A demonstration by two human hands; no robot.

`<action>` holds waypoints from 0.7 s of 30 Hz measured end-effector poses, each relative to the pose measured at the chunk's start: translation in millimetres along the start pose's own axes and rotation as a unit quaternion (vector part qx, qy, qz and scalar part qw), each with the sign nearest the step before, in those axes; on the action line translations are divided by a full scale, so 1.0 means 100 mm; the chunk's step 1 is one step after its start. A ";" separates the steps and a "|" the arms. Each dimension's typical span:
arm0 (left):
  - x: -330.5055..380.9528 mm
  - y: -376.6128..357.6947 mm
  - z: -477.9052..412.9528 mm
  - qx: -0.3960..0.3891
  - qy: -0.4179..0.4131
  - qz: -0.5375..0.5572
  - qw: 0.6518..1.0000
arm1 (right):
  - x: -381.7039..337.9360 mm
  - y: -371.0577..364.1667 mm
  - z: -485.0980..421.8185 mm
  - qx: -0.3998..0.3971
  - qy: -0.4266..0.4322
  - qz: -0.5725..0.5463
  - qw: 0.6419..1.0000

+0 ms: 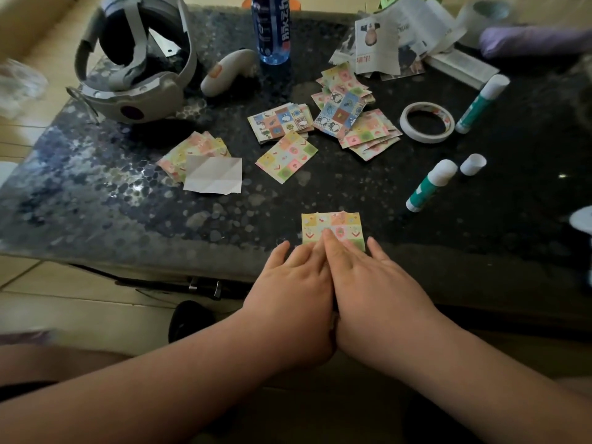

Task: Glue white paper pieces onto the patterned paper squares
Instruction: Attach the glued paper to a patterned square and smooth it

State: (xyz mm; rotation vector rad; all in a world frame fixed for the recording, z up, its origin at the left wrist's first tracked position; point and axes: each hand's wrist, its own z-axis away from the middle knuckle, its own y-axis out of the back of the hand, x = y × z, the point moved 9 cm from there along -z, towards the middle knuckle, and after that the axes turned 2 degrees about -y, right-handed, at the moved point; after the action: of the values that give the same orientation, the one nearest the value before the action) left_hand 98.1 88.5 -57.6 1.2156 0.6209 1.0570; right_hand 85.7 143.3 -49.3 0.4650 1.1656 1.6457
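Note:
A patterned paper square (333, 223) lies near the front edge of the dark table (128, 203). My left hand (294, 283) and my right hand (371, 283) lie side by side with straight fingers pressing on the square's near half. A creased white paper piece (214, 175) rests on a small stack of patterned squares (192, 149) at mid left. More patterned squares (346, 116) are scattered across the middle. An uncapped glue stick (431, 184) lies to the right, its cap (472, 164) beside it.
A VR headset (134, 59) and its controller (229, 72) sit at the back left, with a blue bottle (271, 27) behind. A tape roll (427, 121), a capped glue stick (482, 104) and cut magazine pages (400, 36) lie at the back right.

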 end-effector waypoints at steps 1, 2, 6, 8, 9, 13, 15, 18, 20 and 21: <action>-0.01 0.00 -0.02 0.008 0.004 -0.003 1.000 | 0.02 0.01 -0.03 0.003 -0.004 -0.003 1.000; -0.02 0.01 -0.03 0.018 0.008 -0.007 1.000 | 0.04 0.00 -0.05 0.006 -0.006 -0.001 1.000; -0.01 0.01 -0.04 0.019 0.023 -0.026 0.999 | 0.05 -0.05 -0.04 -0.007 -0.013 0.013 1.000; -0.02 -0.02 0.00 -0.007 0.036 -0.033 0.999 | 0.04 -0.07 0.03 -0.021 -0.018 0.022 0.999; -0.04 -0.03 0.02 -0.021 0.046 -0.034 0.998 | 0.04 -0.07 0.05 -0.028 -0.021 0.028 0.999; -0.08 -0.06 -0.05 -0.050 0.088 -0.041 0.994 | 0.18 0.02 -0.07 -0.030 -0.046 0.069 0.996; -0.09 -0.08 -0.12 -0.073 0.094 -0.047 0.992 | 0.20 0.06 -0.12 -0.036 -0.049 0.086 0.994; -0.06 -0.16 -0.09 -0.094 0.084 -0.063 0.990 | 0.13 0.02 -0.05 -0.055 -0.043 0.112 0.991; -0.05 -0.19 -0.03 -0.107 0.085 -0.081 0.987 | 0.11 -0.02 -0.01 -0.059 -0.043 0.134 0.988; -0.07 -0.19 -0.02 -0.113 0.090 -0.082 0.986 | 0.14 -0.03 -0.01 -0.057 -0.051 0.133 0.988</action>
State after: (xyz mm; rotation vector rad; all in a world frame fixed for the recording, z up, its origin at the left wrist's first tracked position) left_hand 99.1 83.6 -76.9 0.8630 0.7066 1.0730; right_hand 80.5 154.7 -55.3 0.6459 0.9580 1.8830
